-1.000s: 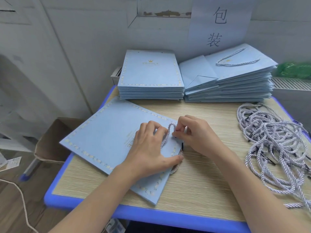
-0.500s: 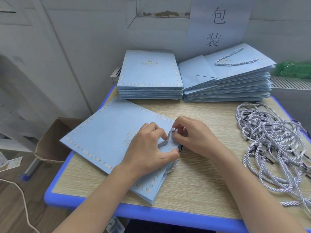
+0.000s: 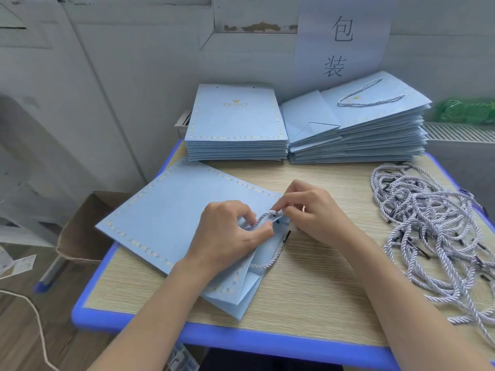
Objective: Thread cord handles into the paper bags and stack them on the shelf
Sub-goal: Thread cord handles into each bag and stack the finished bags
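The left hand (image 3: pixel 230 234) rests on a flat pale blue paper bag (image 3: pixel 171 223) at its open top edge, thumb and forefinger pinching a twisted white-and-lilac cord (image 3: pixel 263 219). Just to its right, the right hand (image 3: pixel 310 210) pinches the same cord with curled fingertips where it arches up beside a punched hole at the bag's top edge. The cord's other end loops down over the near right corner of the bag, a black tip showing on the worktop (image 3: pixel 308 290). The bag lies slanted across the middle of the wood-grain, blue-edged worktop, its gold-flecked border facing up. Judging by this, the handle is partly threaded and not yet seated. At the far edge sit two stacks: a neat left stack (image 3: pixel 235 129) of bags with no handle showing on top, likely waiting, and a looser right stack (image 3: pixel 359 132) whose top bag shows a cord handle, likely finished. On the right lies a big tangle of spare cords (image 3: pixel 434 228), so much work appears to remain. No shelf is visible.
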Motion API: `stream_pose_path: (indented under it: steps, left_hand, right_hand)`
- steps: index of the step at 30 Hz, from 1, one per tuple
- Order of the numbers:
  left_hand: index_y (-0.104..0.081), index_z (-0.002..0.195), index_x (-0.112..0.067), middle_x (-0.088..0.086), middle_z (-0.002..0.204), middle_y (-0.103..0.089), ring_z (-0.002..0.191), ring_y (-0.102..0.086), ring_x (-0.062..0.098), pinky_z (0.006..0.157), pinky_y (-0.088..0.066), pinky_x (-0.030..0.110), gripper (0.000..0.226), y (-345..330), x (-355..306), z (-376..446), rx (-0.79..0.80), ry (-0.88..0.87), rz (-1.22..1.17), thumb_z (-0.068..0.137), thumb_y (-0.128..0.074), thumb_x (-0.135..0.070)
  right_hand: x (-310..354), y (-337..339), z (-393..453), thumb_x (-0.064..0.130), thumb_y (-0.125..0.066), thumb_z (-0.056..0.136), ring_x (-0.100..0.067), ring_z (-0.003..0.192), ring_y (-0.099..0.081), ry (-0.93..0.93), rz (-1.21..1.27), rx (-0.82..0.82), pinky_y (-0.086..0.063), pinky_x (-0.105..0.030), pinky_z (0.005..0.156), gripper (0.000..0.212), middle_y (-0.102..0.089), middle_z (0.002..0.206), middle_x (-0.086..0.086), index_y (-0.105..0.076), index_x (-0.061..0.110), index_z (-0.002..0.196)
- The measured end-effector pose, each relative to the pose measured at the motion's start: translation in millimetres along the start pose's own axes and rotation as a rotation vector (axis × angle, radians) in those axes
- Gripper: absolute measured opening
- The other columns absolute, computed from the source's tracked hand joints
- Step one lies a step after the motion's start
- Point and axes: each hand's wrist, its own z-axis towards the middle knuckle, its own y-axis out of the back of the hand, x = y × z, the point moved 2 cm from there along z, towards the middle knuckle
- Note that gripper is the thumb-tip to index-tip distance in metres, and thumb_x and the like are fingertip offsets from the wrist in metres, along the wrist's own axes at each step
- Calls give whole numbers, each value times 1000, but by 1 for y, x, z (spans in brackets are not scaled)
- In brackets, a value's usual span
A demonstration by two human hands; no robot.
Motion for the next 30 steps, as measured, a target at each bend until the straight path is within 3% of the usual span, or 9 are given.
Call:
stream_pose_path:
  steps: [2, 4, 6, 10, 14, 18, 23, 26, 30]
  left_hand:
    - [-66, 56, -14, -10, 55, -61, 74, -67, 7, 69, -49, 23, 38, 2, 3, 3, -17, 26, -34, 64, -60, -51]
    - [-57, 49, -9, -4, 44, -39, 49, -45, 9, 53, -35, 21, 43, 6, 5, 8, -39, 15, -5, 71, -56, -47]
    - [-42, 42, -14, -2, 43, -26, 45, -28, 10, 48, -24, 22, 45, 10, 6, 11, -43, 8, -1, 76, -54, -42]
    - [-38, 41, -22, -2, 44, -22, 45, -25, 11, 46, -22, 22, 45, 11, 7, 12, -48, -13, -6, 79, -54, -39]
    - [-45, 39, -25, -5, 40, -32, 43, -32, 8, 47, -25, 17, 49, 9, 7, 12, -49, 21, -10, 84, -61, -35]
    - [-65, 62, -17, -9, 69, -66, 68, -57, 3, 66, -40, 18, 29, 6, 9, 8, -75, 53, 11, 73, -67, -43]
    - [-64, 81, -15, -2, 93, -60, 93, -54, 12, 81, -37, 20, 23, 8, 15, 11, -40, -21, 122, 77, -75, -35]
    - [-67, 90, -16, -5, 102, -59, 97, -54, 7, 80, -33, 6, 25, 2, 13, 9, 74, -70, 96, 79, -74, -37]
    - [-67, 84, -22, -7, 105, -63, 103, -57, 5, 87, -34, 7, 8, 11, 12, 8, 142, -113, 70, 82, -73, -26]
  right_hand:
    - [1, 5, -1, 2, -55, 84, -4, 63, -48, 4, 73, -96, -35, -10, 60, 25, -53, 82, 7, -73, 20, 83]
    - [-1, 11, -3, 6, -60, 83, -7, 61, -46, 9, 84, -245, -35, -10, 58, 16, -54, 78, 7, -67, 20, 81]
    - [-2, 8, -6, 13, -67, 81, -8, 60, -46, 10, 28, -278, -35, -14, 58, 7, -53, 76, 7, -66, 19, 77]
    - [0, -19, -5, 27, -68, 82, -9, 63, -44, -10, -185, -156, -37, -29, 61, 11, -47, 77, 10, -69, 21, 91]
    - [6, -28, 0, 16, -62, 84, -20, 66, -46, 44, -282, -210, -38, -32, 58, 6, -51, 72, 6, -59, 11, 81]
    - [1, -9, 2, 11, -63, 79, -17, 59, -45, -31, -150, -94, -39, -33, 59, 18, -46, 54, 11, -53, 17, 65]
    - [-20, 19, -2, 17, -61, 80, -18, 66, -49, -250, -167, -235, -34, -31, 58, 22, -52, 59, 3, -52, 17, 60]
    - [-29, 16, 0, 24, -53, 86, -26, 77, -51, -351, -388, -278, -33, -30, 61, 16, -55, 74, -2, -54, 14, 73]
    - [-31, 15, 2, 29, -52, 90, -29, 83, -54, -365, -435, -368, -32, -31, 63, 20, -60, 82, -7, -51, 15, 76]
